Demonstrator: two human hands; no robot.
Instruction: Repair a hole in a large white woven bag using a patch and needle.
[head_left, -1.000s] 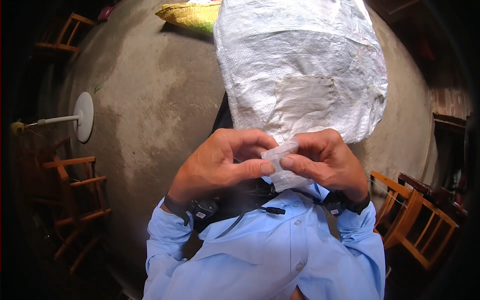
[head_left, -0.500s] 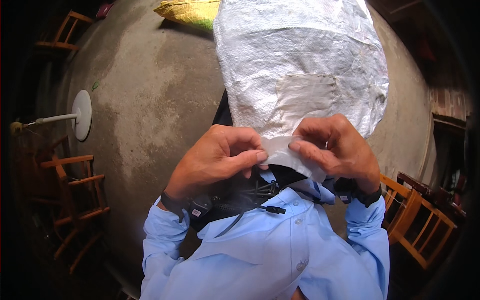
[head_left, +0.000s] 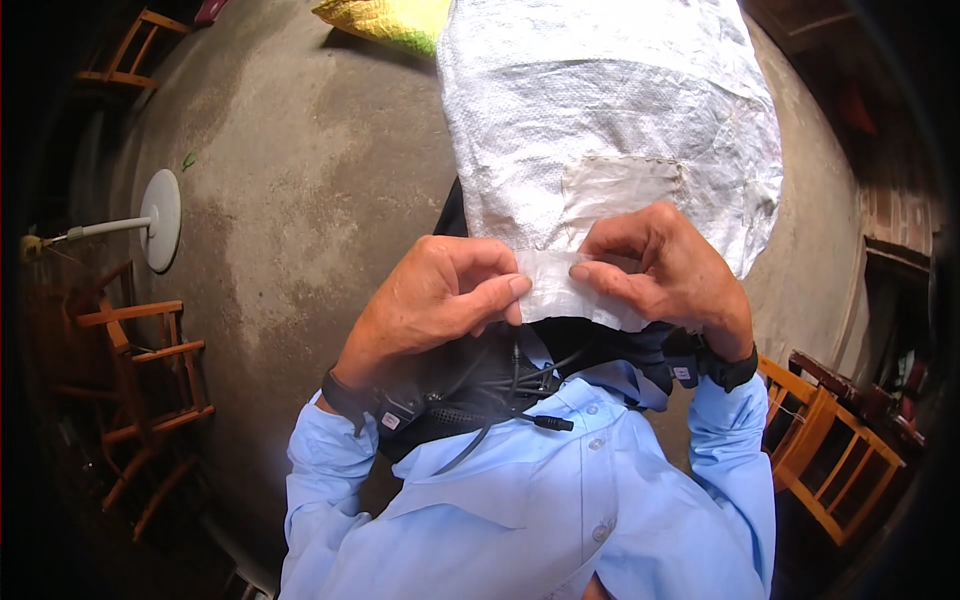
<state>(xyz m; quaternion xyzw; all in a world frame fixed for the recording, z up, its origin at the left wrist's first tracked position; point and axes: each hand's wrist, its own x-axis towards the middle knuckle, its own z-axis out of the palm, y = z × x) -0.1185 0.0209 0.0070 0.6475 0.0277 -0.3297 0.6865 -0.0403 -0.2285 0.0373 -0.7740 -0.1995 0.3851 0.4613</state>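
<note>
A small whitish piece of cloth [head_left: 556, 292] is stretched between my two hands above my lap. My left hand [head_left: 435, 300] pinches its left edge between thumb and fingers. The upper right part is gripped by my right hand [head_left: 665, 275], with thumb and forefinger closed on it. Just beyond lies a large white woven sack [head_left: 610, 100], spread over my knees and away from me. A pale square patch [head_left: 622, 188] with dark stitches along its edge is on the sack, partly covered by my right hand.
A yellow and green sack [head_left: 390, 22] lies on the concrete floor [head_left: 300, 200] at the far left. To the left are a white fan base [head_left: 165, 220] and wooden chairs [head_left: 150, 370]. Another wooden chair [head_left: 830, 450] stands at the right. Black cables [head_left: 500, 395] lie at my waist.
The cloth piece is now flatter and hangs lower between my hands. My right hand has shifted slightly up and left; both hands still pinch the piece.
</note>
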